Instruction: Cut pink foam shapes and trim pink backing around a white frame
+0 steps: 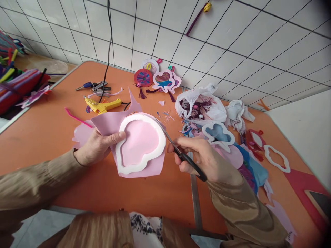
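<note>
My left hand point(97, 146) pinches the left edge of a pink sheet point(153, 168), its thumb resting on a white curvy frame point(162, 139) that lies on the sheet. Through the frame's opening the pink surface shows. My right hand point(198, 155) is closed round the black handles of a pair of scissors point(190, 162). The blades point up and left and meet the upper right edge of the frame and sheet. A pointed strip of the pink sheet sticks up behind the frame.
A yellow glue gun point(104, 105) and keys point(97, 85) lie behind my left hand. Finished ornaments point(163, 80) lean near the tiled wall. A white plastic bag point(217, 106), a white cutout point(278, 160) and coloured scraps point(258, 172) crowd the right side of the orange table point(108, 193).
</note>
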`<move>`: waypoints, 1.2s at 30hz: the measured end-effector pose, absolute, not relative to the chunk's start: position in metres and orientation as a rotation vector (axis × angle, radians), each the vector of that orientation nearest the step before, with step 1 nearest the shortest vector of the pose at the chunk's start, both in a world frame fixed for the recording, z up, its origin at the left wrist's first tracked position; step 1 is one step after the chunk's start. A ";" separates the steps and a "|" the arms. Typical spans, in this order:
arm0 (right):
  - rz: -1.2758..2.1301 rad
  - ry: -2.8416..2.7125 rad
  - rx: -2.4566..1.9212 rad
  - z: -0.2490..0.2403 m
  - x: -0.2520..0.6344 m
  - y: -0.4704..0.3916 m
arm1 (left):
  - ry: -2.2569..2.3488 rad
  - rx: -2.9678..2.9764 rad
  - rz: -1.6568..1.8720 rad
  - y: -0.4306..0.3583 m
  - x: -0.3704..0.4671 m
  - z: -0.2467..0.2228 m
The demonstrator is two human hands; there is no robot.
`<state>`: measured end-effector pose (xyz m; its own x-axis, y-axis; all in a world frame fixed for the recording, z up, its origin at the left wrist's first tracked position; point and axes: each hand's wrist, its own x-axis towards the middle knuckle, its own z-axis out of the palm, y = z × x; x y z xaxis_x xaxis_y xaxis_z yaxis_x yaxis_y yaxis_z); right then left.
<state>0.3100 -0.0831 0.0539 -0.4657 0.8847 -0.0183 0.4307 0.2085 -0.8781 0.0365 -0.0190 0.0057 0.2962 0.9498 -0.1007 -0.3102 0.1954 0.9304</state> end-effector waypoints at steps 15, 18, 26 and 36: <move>1.328 -1.868 -1.298 0.060 0.309 -0.084 | 0.835 0.990 1.028 -0.019 0.036 0.007; 1.301 -1.882 -1.261 0.056 0.309 -0.083 | 0.838 0.993 1.023 -0.019 0.036 0.007; 1.217 -1.941 -1.292 0.054 0.310 -0.083 | 0.848 0.994 1.025 -0.019 0.033 0.005; 1.129 -2.001 -1.337 0.068 0.306 -0.084 | 0.858 0.996 1.024 -0.018 0.035 0.007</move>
<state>0.3063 -0.0835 0.0676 -0.4086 0.9112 -0.0531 0.5167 0.1830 -0.8364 0.0346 -0.0176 0.0068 0.2958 0.9489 -0.1102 -0.2742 0.1949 0.9417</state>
